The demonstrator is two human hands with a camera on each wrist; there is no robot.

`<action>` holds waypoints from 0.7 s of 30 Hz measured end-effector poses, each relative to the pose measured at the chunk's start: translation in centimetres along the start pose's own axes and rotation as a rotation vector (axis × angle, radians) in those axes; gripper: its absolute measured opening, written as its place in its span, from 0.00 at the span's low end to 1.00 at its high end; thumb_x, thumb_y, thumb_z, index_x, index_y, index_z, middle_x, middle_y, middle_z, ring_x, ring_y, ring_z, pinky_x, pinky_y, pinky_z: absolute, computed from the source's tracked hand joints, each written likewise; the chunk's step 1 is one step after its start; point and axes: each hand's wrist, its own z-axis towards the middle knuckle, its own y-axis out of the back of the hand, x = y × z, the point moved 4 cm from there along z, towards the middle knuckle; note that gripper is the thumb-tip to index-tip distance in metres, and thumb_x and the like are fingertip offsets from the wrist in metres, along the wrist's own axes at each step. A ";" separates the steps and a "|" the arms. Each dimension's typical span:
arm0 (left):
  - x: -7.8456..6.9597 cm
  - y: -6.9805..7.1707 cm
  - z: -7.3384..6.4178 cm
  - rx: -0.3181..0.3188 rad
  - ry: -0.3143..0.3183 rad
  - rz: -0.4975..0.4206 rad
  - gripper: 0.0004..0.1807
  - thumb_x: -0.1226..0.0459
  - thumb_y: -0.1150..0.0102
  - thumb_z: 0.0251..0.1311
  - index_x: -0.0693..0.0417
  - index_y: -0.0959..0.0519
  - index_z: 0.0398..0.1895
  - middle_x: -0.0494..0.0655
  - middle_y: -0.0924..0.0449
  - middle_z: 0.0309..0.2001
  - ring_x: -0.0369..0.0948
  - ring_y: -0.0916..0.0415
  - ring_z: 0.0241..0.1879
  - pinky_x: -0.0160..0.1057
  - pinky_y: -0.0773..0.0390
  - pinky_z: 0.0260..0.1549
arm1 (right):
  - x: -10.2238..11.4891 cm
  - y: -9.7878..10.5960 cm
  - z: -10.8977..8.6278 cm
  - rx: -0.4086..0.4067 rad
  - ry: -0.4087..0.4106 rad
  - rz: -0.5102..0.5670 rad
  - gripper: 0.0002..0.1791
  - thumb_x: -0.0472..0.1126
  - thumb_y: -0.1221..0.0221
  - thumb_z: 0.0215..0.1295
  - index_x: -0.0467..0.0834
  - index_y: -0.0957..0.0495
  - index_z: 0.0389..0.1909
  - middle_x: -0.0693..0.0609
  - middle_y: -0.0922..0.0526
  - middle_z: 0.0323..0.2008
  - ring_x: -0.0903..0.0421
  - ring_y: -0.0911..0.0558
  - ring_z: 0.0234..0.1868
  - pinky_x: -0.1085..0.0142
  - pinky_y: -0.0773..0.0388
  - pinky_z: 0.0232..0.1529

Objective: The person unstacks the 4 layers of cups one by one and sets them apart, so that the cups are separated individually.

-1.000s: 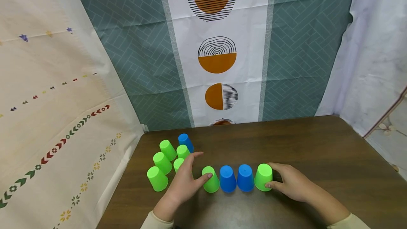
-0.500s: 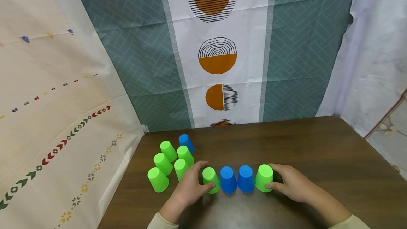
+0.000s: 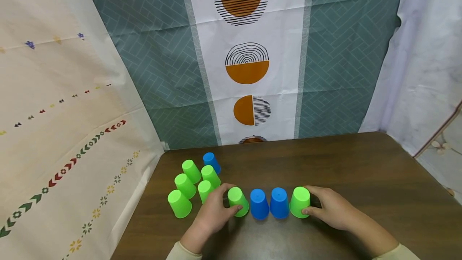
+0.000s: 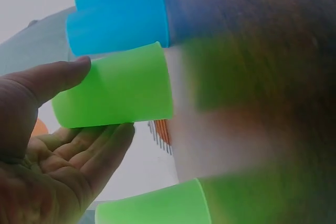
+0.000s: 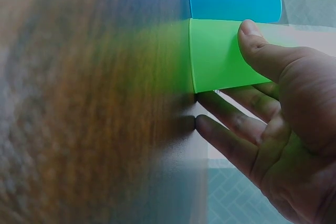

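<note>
Four upside-down cups form a row near the table's front in the head view. My left hand (image 3: pixel 213 212) grips the green cup (image 3: pixel 237 200) at its left end, thumb on the near side and fingers behind. In the left wrist view that green cup (image 4: pixel 115 87) leans a little against the line of the blue cups. My right hand (image 3: pixel 332 208) holds the green cup (image 3: pixel 299 202) at the right end between thumb and fingers, its rim at the tabletop. Between them stand a blue cup (image 3: pixel 259 204) and another blue cup (image 3: pixel 279 204), side by side.
Left of the row, several upside-down green cups (image 3: pixel 179 204) stand in two slanting lines, with a blue cup (image 3: pixel 211 163) at the far end. The brown table (image 3: pixel 343 159) meets patterned cloth hangings (image 3: pixel 173 91) behind and to the left.
My left hand has come right and closed around the left green cup, which has since shifted slightly left and away from the blue cup. The right hand keeps its place.
</note>
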 end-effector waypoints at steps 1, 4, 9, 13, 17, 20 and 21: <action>-0.1 0.2 -0.1 -0.011 0.001 -0.004 0.27 0.60 0.21 0.58 0.55 0.21 0.59 0.44 0.16 0.52 0.47 0.19 0.54 0.56 0.19 0.54 | 0.0 0.0 0.0 -0.002 0.003 -0.001 0.34 0.59 0.29 0.64 0.45 0.23 0.65 0.64 0.16 0.53 0.47 0.16 0.59 0.44 0.20 0.58; -0.5 0.9 -0.3 -0.048 0.007 -0.022 0.27 0.59 0.21 0.57 0.52 0.20 0.59 0.41 0.16 0.52 0.44 0.19 0.54 0.53 0.18 0.53 | 0.0 0.0 0.0 -0.005 0.008 -0.001 0.34 0.59 0.29 0.64 0.45 0.23 0.65 0.65 0.16 0.52 0.48 0.16 0.59 0.44 0.19 0.58; -0.6 2.5 -1.1 -0.114 0.025 -0.101 0.27 0.60 0.19 0.55 0.49 0.18 0.58 0.39 0.16 0.50 0.43 0.19 0.52 0.51 0.15 0.51 | 0.0 0.0 0.0 -0.010 0.011 -0.005 0.34 0.60 0.29 0.63 0.46 0.22 0.65 0.66 0.16 0.52 0.49 0.16 0.59 0.45 0.19 0.58; -0.3 4.1 -2.1 -0.188 0.047 -0.133 0.27 0.61 0.17 0.52 0.43 0.17 0.56 0.35 0.16 0.47 0.42 0.18 0.49 0.46 0.15 0.48 | 0.0 0.1 0.0 -0.009 0.011 -0.011 0.35 0.59 0.29 0.63 0.45 0.22 0.65 0.65 0.16 0.52 0.48 0.16 0.59 0.45 0.19 0.58; 0.4 5.9 -3.5 -0.232 0.079 -0.181 0.28 0.63 0.16 0.51 0.42 0.17 0.55 0.36 0.15 0.45 0.41 0.17 0.47 0.46 0.14 0.47 | 0.0 0.0 0.0 -0.008 0.009 -0.008 0.35 0.59 0.29 0.63 0.45 0.23 0.66 0.64 0.16 0.53 0.47 0.16 0.59 0.44 0.20 0.58; 1.3 7.0 -4.6 -0.263 0.104 -0.194 0.28 0.66 0.16 0.49 0.44 0.17 0.54 0.37 0.14 0.45 0.40 0.16 0.45 0.47 0.14 0.45 | 0.0 0.0 0.0 -0.010 0.014 -0.010 0.35 0.59 0.29 0.63 0.45 0.23 0.65 0.64 0.16 0.53 0.46 0.16 0.60 0.43 0.20 0.58; 1.6 7.4 -5.0 -0.273 0.112 -0.186 0.28 0.66 0.16 0.48 0.44 0.17 0.54 0.37 0.15 0.45 0.40 0.16 0.45 0.46 0.14 0.45 | 0.0 0.0 0.0 -0.010 0.015 -0.010 0.35 0.59 0.29 0.63 0.45 0.23 0.65 0.64 0.16 0.53 0.46 0.16 0.59 0.43 0.20 0.58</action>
